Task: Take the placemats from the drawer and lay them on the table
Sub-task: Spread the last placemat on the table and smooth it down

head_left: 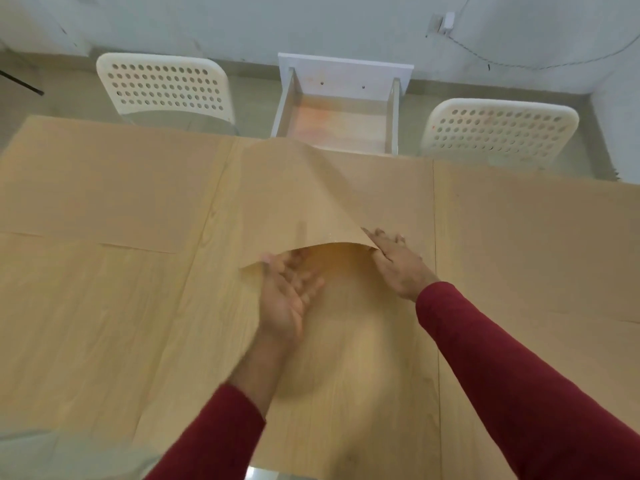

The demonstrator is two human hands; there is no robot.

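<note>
A tan placemat (298, 199) lies in the middle of the wooden table (104, 323), its near edge lifted and curled. My left hand (287, 292) is under that lifted edge, palm up, fingers spread, blurred. My right hand (398, 265) pinches the mat's near right corner. A second tan placemat (104, 185) lies flat at the far left. A third placemat (536, 244) lies flat on the right. Beyond the table's far edge, a white drawer (341, 81) stands pulled out, and the part of its inside that shows holds nothing.
Two white perforated chairs stand at the far side, one at the left (162, 86) and one at the right (498, 129). A grey wall with a socket (441, 24) and a hanging cable runs behind them.
</note>
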